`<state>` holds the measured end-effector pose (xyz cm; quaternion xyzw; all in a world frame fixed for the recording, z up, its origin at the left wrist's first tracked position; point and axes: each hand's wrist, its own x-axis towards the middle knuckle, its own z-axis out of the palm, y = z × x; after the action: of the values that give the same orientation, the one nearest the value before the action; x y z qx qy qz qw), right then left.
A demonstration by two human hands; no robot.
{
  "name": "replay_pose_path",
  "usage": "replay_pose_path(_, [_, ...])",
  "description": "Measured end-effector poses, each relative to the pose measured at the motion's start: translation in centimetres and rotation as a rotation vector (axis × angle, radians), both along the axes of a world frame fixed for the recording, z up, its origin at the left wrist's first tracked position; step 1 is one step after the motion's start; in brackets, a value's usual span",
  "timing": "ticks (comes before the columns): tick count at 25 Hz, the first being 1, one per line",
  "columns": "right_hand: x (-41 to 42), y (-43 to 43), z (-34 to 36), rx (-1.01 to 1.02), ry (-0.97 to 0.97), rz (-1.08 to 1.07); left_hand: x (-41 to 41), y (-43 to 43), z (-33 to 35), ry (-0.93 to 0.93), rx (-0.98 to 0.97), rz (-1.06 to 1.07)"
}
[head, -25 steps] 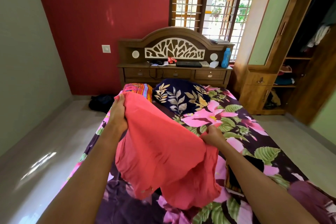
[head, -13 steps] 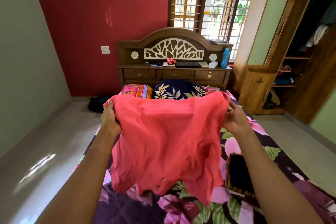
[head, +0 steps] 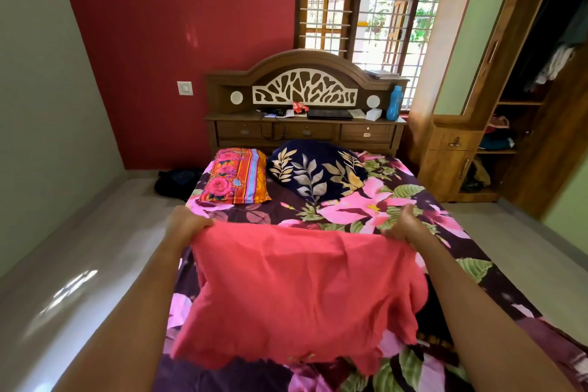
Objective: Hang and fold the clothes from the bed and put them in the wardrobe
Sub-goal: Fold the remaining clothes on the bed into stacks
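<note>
Sunlit bedroom: over the floral bed [head: 471, 267] you held a coral garment [head: 296, 289] spread low, left hand [head: 184, 223] and right hand [head: 404, 224] each pinching a corner of its far edge. Folding looked barely begun; the open wardrobe [head: 445, 169] at right awaited it.

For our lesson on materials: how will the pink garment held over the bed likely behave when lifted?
Probably floppy: the pink garment sags and creases between the left hand and right hand. Likely light: it hangs from corner pinches alone.
</note>
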<state>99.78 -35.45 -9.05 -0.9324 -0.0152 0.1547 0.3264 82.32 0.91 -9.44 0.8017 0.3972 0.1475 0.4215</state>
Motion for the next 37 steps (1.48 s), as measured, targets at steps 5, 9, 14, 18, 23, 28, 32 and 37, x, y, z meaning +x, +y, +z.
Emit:
replay_pose_path(5, [-0.1, -0.2, -1.5, -0.673, -0.054, 0.541, -1.1, -0.1, -0.5, 0.13, 0.232, -0.448])
replay_pose_path(9, [0.3, 0.1, -2.5, -0.565, -0.491, 0.174, -1.5, 1.0, 0.4, 0.597, 0.39, -0.665])
replay_pose_path(14, [-2.0, 0.3, 2.8, 0.06, 0.068, 0.496, -1.8, -0.5, 1.9, 0.261, 0.073, -0.75])
replay_pose_path(18, [-1.1, 1.1, 6.4, 0.186, -0.09, 0.224, -0.8, -2.3, 6.6, -0.282, -0.023, -0.381])
replay_pose_path(23, [-2.8, 4.3, 10.3, -0.102, -0.228, 0.217, 1.3, -4.3, 10.8, -0.256, 0.398, -0.433])
replay_pose_path(28, [-8.2, 10.3, 10.7, 0.617, 0.09, 0.295, 3.6, -11.1, 9.2, -0.301, 0.418, -0.573])
replay_pose_path(32, [-9.4, 12.0, 10.5, 0.792, 0.195, 0.276, 3.7, -11.5, 8.1, -0.321, 0.269, -0.612])
replay_pose_path(37, [-9.9, 11.7, 9.1, 0.72, 0.366, 0.526, 1.7, -9.3, 6.7, -0.208, 0.043, -0.813])
